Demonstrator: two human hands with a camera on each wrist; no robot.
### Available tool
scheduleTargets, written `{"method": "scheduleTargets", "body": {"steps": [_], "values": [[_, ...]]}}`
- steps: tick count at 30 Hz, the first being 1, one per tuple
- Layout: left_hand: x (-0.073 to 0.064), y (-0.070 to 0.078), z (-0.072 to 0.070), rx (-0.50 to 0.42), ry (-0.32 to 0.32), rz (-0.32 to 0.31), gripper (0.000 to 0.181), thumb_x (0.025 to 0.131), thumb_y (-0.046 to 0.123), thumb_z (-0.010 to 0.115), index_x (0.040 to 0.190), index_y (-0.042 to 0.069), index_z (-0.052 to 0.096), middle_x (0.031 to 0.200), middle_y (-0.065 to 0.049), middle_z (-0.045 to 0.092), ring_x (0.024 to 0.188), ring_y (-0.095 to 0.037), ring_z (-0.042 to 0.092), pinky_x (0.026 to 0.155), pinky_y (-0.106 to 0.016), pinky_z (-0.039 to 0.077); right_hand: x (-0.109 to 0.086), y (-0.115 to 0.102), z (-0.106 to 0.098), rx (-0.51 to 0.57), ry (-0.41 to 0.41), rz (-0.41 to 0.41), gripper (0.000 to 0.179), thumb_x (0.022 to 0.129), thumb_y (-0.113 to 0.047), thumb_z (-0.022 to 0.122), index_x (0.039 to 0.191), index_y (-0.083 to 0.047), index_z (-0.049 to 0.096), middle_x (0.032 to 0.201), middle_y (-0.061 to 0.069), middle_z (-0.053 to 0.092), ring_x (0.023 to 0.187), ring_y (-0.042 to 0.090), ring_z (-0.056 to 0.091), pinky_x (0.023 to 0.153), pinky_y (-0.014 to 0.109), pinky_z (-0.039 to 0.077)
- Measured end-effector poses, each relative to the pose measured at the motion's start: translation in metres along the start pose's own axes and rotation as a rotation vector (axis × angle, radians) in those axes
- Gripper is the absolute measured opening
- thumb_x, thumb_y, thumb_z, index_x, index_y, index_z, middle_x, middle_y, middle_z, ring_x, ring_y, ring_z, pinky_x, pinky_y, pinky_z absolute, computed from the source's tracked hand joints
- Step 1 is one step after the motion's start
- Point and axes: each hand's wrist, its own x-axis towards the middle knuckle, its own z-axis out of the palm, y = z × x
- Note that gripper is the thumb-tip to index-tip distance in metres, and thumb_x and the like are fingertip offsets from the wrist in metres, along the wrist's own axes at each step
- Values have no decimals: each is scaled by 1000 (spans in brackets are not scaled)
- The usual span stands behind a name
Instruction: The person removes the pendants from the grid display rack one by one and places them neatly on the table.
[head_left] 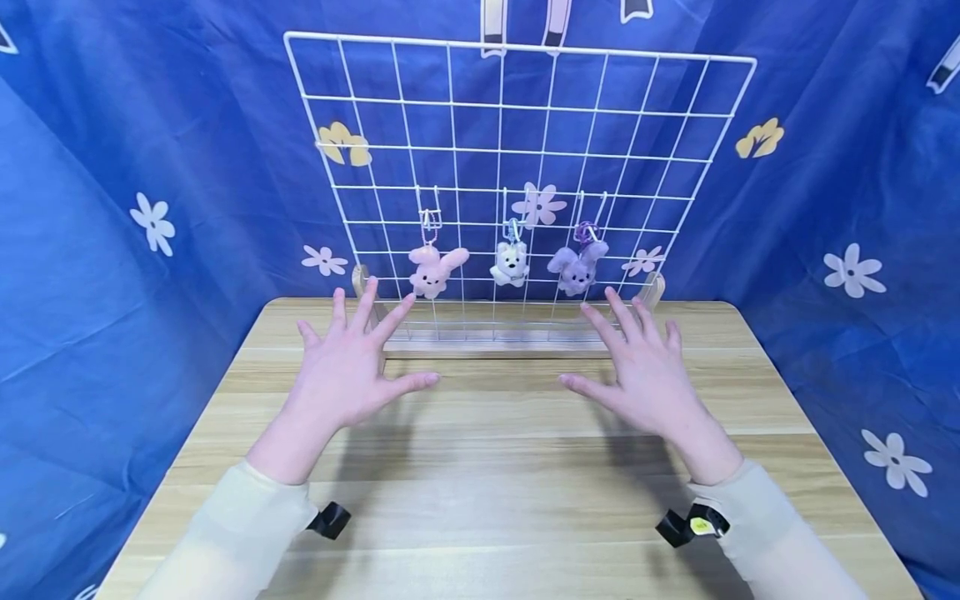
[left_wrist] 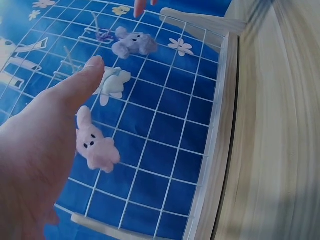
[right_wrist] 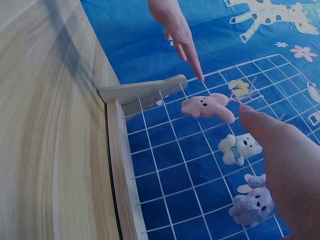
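Three small plush keychains hang from hooks on a white wire grid [head_left: 525,154]. On the left is a pink bunny [head_left: 430,273], in the middle a white bear [head_left: 512,264], on the right a purple bunny [head_left: 576,271]. My left hand [head_left: 341,371] is spread above the table, its fingers straight and nearest the pink bunny. Mirroring it, my right hand [head_left: 647,375] spreads its fingers below the purple bunny. Neither hand holds anything. In the right wrist view, my thumb partly covers the purple bunny [right_wrist: 252,202].
A wooden base [head_left: 495,343] holds the grid upright at the back of the wood-grain table [head_left: 480,500]. Behind and beside it hangs a blue curtain [head_left: 135,275] with flower prints. Black wrist cameras [head_left: 328,521] are worn over the pale sleeves.
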Motion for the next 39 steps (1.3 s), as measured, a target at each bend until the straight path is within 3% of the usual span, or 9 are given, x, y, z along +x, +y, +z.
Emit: {"method": "scheduleTargets", "body": {"steps": [8,20,27,30,34,39], "values": [[-2,-7,-3,-27,8,-18,114,77,101,42,170,41,15,177,-11,0,156,-54,8,103,-94,2,3,9,-2,54,64,-74,98,91,-75,66,169,-28,29,175,7,22,154,45,28,113,80,25],[0,-18,-2,-87,107,-21,112,82,93,53,170,41,8,177,-8,8,153,-51,25,107,-91,17,4,19,-4,260,126,-89,91,95,-56,73,168,-23,30,172,7,29,153,38,33,116,76,28],[3,-26,0,-158,118,-68,112,86,86,58,169,40,-2,177,-10,10,148,-57,32,110,-88,18,7,25,-2,422,190,-86,87,94,-44,78,165,-17,37,167,9,39,148,40,41,118,69,35],[5,-29,2,-182,140,-78,112,88,83,60,170,39,-2,176,-14,14,143,-59,37,111,-83,27,9,28,0,497,234,-88,83,93,-36,81,163,-16,42,161,11,47,143,37,48,112,64,43],[8,-34,6,-226,184,-85,110,89,81,61,170,37,1,174,-14,23,142,-55,42,100,-78,43,12,30,2,566,279,-92,78,92,-26,81,161,-15,46,154,11,55,134,32,55,99,58,52],[12,-39,11,-307,207,-139,107,91,81,58,171,35,3,172,-15,28,143,-53,41,94,-81,44,16,33,3,647,293,-82,69,94,-14,77,158,-10,50,153,12,57,130,35,60,94,55,55]]}}
